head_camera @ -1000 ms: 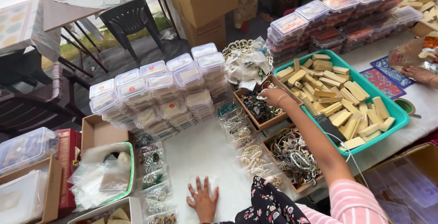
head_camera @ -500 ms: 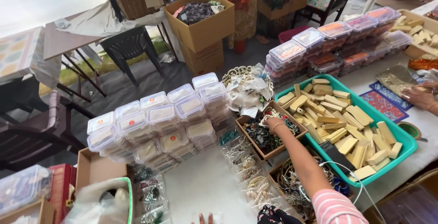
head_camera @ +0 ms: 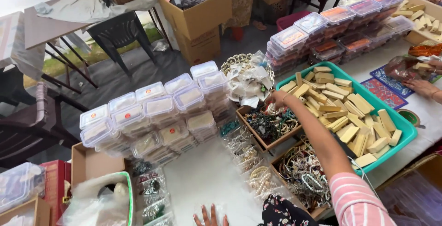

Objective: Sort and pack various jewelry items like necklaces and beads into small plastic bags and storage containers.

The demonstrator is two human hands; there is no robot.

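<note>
Fingers of the left hand spread flat and empty on the white worktop at the near edge, beside clear packets of beaded jewellery. Farther out, the right hand, on a pink-striped sleeve, reaches into the brown cardboard tray of tangled dark bead necklaces; its grip cannot be told. Just right lies the teal plastic tray of tan wooden blocks. Left stand stacked clear lidded plastic boxes. Another person's hand rests far right.
</note>
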